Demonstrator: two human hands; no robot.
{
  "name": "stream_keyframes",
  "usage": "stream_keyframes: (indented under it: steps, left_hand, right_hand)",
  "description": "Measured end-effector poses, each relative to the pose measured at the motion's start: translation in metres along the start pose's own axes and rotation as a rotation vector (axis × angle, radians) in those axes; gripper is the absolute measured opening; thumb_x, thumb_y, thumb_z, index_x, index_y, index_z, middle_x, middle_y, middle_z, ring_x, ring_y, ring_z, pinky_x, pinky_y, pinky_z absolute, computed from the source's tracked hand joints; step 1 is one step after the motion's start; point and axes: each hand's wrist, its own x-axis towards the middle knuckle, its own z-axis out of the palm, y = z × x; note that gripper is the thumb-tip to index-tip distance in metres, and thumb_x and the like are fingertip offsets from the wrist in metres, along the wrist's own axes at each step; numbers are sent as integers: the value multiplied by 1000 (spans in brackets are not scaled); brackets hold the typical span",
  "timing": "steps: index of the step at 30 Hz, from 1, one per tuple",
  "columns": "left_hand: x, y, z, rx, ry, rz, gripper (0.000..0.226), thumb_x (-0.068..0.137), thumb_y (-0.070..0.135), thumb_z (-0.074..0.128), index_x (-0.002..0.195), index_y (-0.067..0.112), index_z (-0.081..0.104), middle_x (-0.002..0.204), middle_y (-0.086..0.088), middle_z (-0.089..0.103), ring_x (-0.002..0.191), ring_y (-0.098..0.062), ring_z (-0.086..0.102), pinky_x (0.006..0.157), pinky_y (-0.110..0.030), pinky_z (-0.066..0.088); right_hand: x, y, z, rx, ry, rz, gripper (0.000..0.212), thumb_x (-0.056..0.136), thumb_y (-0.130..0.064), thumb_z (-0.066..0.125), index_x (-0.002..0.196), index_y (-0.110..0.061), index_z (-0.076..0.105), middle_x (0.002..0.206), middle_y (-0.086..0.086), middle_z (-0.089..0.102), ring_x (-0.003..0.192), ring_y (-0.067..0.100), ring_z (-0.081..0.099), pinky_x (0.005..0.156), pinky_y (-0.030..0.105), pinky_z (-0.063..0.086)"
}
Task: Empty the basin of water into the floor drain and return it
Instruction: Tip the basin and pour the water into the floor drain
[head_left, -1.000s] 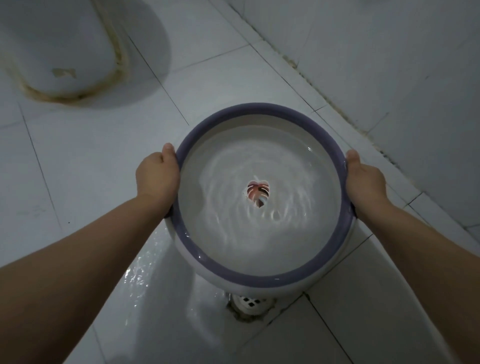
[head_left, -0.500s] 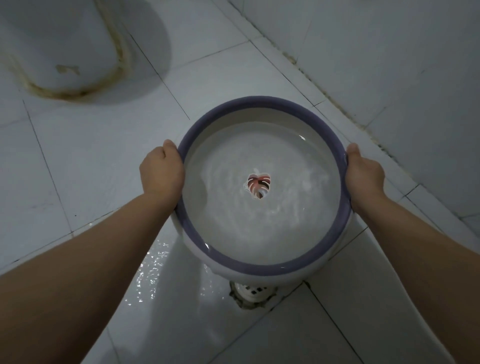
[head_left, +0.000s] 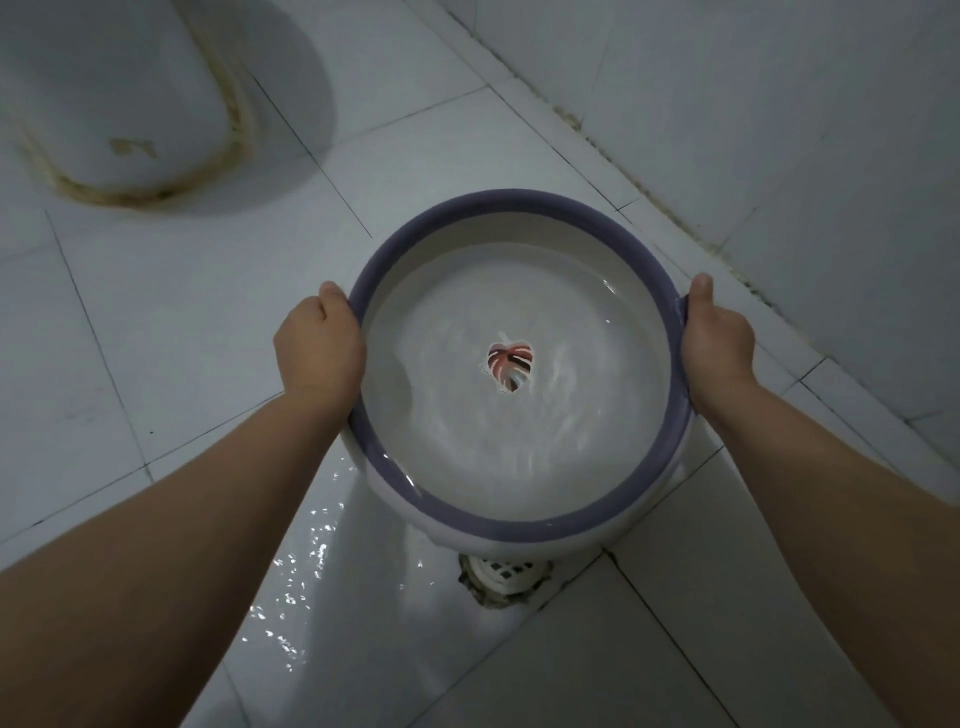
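White grating of the floor drain (head_left: 503, 570) is partly hidden by the basin (head_left: 613, 512), which is held just above it. Rippling water (head_left: 467, 441) blurs a leaf print (head_left: 510, 365). The purple rim is gripped by the left hand (head_left: 319, 348) and right hand (head_left: 719, 345). Beyond, a stained toilet base (head_left: 119, 104) is cut off.

Two bare forearms, entering from the lower left and lower right corners of the frame and narrowing toward the wrists near mid-frame. No sleeves, watch, bracelet or rings anywhere along them. Left hand (head_left: 319, 345) and right hand (head_left: 717, 340) ungloved, with a short, plain thumbnail visible at the top of the right one.
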Motion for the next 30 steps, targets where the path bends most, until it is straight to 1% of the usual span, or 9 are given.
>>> stream_keyframes:
  steps: [4,9,11,13,16,18,21,23,30]
  left_hand:
    - [-2,0,-1,2,8,5,41,97,27,24,77,2,51,77,-13,52,70,-22,46,66,-32,33]
    - [-1,-1,-1,-6,-3,7,40,96,26,25,78,4,53,80,-14,53,76,-26,47,69,-32,34]
    - [-1,-3,-1,-13,-3,-1,41,96,27,24,79,4,54,82,-14,54,78,-27,49,72,-34,38]
    - [-1,-5,-1,-26,-4,-11,43,95,28,24,81,3,55,83,-14,54,80,-29,50,75,-37,40]
    - [-2,-4,-3,-25,4,3,41,95,26,24,77,3,53,81,-14,53,79,-28,47,72,-35,36]
    - [-3,-5,-3,-28,1,0,41,95,26,25,77,3,53,81,-14,53,79,-28,46,74,-37,37]
    - [-4,-5,-4,-34,7,-10,40,95,26,24,75,3,51,80,-14,53,76,-26,46,69,-34,35]
    - [-4,-5,-4,-38,4,-5,40,95,25,25,75,3,51,80,-15,53,77,-27,46,70,-35,35]
    - [-4,-6,-2,-22,11,1,40,95,26,25,75,4,51,80,-12,53,76,-26,46,68,-30,31]
  right_hand:
    - [-1,0,0,25,0,4,55,90,-58,28,56,-22,52,63,0,53,59,14,50,53,27,33]
    - [-2,2,-1,45,7,14,55,88,-59,29,55,-20,52,62,1,54,59,16,51,53,26,35]
    - [-3,2,-1,57,11,5,53,88,-58,30,55,-23,53,62,1,54,59,16,52,53,27,36]
    - [-3,1,-1,64,11,-2,50,88,-57,30,57,-27,54,64,-1,56,61,15,53,57,27,36]
    - [-4,0,-2,59,5,-7,49,88,-57,30,57,-28,55,65,-1,56,62,15,53,62,29,37]
    - [-4,-1,-2,62,8,-13,49,88,-56,30,57,-28,54,64,-1,55,61,14,53,59,28,37]
    - [-4,-1,-2,54,13,-30,51,89,-56,30,55,-26,54,61,-1,53,58,13,51,52,25,35]
    - [-4,0,-2,41,12,-39,52,90,-56,30,55,-24,53,61,-1,52,58,12,50,52,24,34]
    - [-5,1,-3,38,15,-46,55,90,-54,31,52,-19,49,59,0,50,55,12,48,50,25,33]
